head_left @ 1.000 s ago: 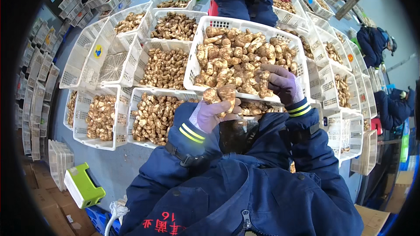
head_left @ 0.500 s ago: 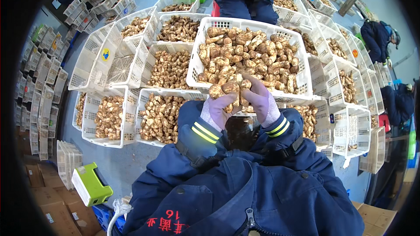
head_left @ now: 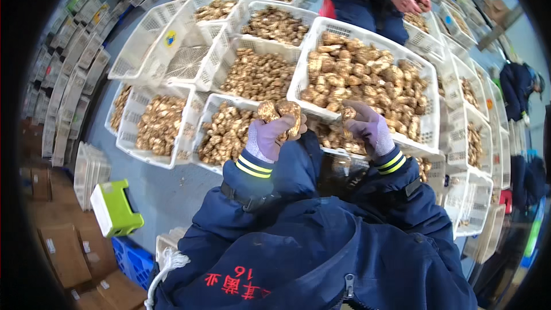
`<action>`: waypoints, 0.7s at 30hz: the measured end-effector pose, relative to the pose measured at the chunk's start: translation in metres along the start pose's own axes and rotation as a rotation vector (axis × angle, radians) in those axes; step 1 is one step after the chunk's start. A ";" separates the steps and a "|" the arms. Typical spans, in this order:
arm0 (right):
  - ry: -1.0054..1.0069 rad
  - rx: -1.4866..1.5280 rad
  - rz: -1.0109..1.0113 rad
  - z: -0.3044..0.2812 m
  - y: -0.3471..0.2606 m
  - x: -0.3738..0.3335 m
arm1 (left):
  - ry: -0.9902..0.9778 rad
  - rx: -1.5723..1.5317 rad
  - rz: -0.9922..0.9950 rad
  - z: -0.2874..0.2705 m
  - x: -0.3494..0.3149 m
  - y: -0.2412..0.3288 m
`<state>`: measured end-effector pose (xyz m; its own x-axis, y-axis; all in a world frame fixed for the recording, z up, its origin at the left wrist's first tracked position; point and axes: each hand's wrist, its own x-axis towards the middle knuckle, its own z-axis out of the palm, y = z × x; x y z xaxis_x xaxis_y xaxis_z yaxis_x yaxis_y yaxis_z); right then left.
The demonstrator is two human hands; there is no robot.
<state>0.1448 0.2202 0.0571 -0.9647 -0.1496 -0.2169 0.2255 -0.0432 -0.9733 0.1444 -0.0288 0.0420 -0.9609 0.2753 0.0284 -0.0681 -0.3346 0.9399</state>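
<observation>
My left hand (head_left: 265,136), in a purple glove, is closed round brown-and-white mushrooms (head_left: 288,112), at least two of them. It is above the near edge of a white crate of smaller mushrooms (head_left: 225,132). My right hand (head_left: 372,128), gloved alike, pinches a single stubby mushroom (head_left: 348,116) upright between thumb and fingers. That hand is in front of the large white crate (head_left: 295,83), which is heaped with thick mushrooms (head_left: 361,69). The two hands are apart, and the undersides of the held mushrooms are hidden by the gloves.
More white crates of mushrooms (head_left: 258,74) stand around, with a bare-bottomed one (head_left: 186,63) at left. A green-and-white stool (head_left: 116,208) and cardboard boxes (head_left: 66,252) sit lower left. Across from me, a co-worker's hands (head_left: 410,1) hold something over a crate.
My hands have drawn apart: the left one has gone left with its mushrooms, the right one keeps a single mushroom. The whole view has turned, shifting the crates to the right.
</observation>
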 end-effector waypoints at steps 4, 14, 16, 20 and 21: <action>-0.170 -0.301 -0.205 0.051 0.003 0.031 | 0.048 0.321 0.189 -0.037 -0.017 0.019; -0.102 -0.358 -0.147 0.039 -0.006 0.000 | 0.091 0.826 0.596 -0.103 -0.023 -0.009; -0.017 -0.349 -0.080 0.018 -0.007 -0.007 | 0.088 0.757 0.610 -0.104 -0.017 -0.018; 0.133 -0.443 -0.173 -0.020 -0.001 -0.008 | 0.267 0.544 0.256 -0.108 -0.017 -0.022; 0.162 -0.542 -0.198 -0.026 -0.005 -0.010 | 0.463 -0.093 -0.163 -0.107 -0.019 -0.022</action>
<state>0.1502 0.2481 0.0620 -0.9993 -0.0356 0.0059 -0.0216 0.4618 -0.8867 0.1355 -0.1227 -0.0152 -0.9525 -0.0917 -0.2903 -0.2306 -0.4050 0.8847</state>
